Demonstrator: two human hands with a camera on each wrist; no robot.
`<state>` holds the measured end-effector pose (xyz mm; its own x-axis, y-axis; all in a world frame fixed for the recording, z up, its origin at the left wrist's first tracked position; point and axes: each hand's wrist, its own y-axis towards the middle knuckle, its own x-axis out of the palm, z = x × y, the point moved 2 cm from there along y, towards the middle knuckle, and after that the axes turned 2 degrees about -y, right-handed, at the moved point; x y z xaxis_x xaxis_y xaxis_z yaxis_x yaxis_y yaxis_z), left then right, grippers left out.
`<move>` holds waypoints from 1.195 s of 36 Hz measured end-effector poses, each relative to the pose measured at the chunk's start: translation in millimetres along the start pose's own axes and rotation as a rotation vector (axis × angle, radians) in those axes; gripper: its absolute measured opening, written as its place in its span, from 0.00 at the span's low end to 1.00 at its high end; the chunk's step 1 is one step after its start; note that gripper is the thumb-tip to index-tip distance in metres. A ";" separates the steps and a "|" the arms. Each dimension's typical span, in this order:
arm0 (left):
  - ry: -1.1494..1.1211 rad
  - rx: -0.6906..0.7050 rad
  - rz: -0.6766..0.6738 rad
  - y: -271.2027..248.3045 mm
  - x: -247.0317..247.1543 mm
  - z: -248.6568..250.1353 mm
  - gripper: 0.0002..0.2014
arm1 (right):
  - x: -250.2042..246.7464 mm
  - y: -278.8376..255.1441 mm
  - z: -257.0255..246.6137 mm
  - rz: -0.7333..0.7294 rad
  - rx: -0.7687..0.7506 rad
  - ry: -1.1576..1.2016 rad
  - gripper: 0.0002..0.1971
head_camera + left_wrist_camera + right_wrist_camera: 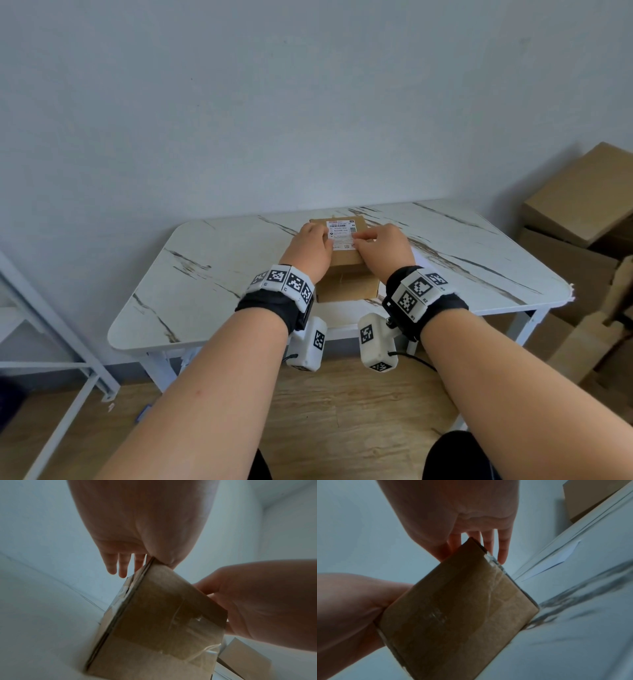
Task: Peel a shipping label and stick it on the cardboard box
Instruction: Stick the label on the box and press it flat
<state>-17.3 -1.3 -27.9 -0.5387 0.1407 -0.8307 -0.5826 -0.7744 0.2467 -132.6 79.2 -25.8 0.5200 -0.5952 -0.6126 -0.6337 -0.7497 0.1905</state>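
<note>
Brown cardboard box point(346, 270) sits mid-table on white marble-pattern tabletop point(212, 284), toward far edge by wall. White printed shipping label point(342, 234) lies on box top. Left hand point(310, 251) on box's left side, right hand point(385, 248) on its right. Stacked brown cartons point(579, 219) on floor, right of table.

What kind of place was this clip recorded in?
Probably a small packing or mail-order room, not a home kitchen or a lab. A cardboard box with a shipping label sits on a marble-look table, and more boxes are stacked beside it on a wooden floor.
</note>
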 end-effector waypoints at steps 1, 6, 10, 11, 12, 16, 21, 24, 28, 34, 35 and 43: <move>0.005 0.001 -0.001 0.1 0.7 -0.4 0.17 | 0.0 -0.3 0.8 -0.002 0.004 0.016 0.15; 0.088 0.053 0.013 2.8 1.9 -2.7 0.18 | -0.4 -1.1 4.0 0.010 0.012 0.065 0.18; 0.237 0.049 -0.152 6.3 4.0 -5.7 0.23 | 0.2 -0.3 3.6 0.020 -0.006 0.029 0.18; 0.253 0.034 -0.187 6.8 3.9 -6.6 0.24 | 1.0 0.0 2.4 0.030 -0.019 -0.004 0.18; 0.258 0.022 -0.209 7.3 3.8 -7.7 0.24 | 1.5 -0.1 0.6 0.035 -0.030 -0.050 0.18; 0.272 0.034 -0.230 9.8 1.6 -7.4 0.24 | 2.6 -0.3 -6.9 -0.001 -0.089 -0.231 0.19; 0.270 0.013 -0.251 14.8 -3.5 -1.8 0.25 | 2.1 7.0 -11.3 -0.038 -0.087 -0.301 0.19; 0.265 0.013 -0.265 18.2 -6.0 -2.3 0.25 | 6.1 14.4 -11.5 -0.088 -0.070 -0.318 0.21; 0.229 0.030 -0.269 20.3 -8.8 -5.6 0.25 | 14.6 24.0 -12.1 -0.120 -0.048 -0.319 0.21; 0.208 0.037 -0.247 27.1 -11.3 -4.8 0.25 | 19.2 33.9 -12.0 -0.174 -0.018 -0.342 0.24; 0.222 0.042 -0.246 28.8 -12.3 -3.7 0.24 | 18.8 34.0 -10.7 -0.185 -0.025 -0.336 0.24; 0.304 0.056 -0.149 30.0 -1.2 2.9 0.20 | 19.9 31.2 -5.1 -0.194 -0.010 -0.290 0.26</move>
<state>-35.9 -22.9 -18.1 -0.2445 0.0529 -0.9682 -0.6780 -0.7232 0.1317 -139.0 42.6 -28.1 0.4448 -0.3353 -0.8305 -0.5326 -0.8445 0.0557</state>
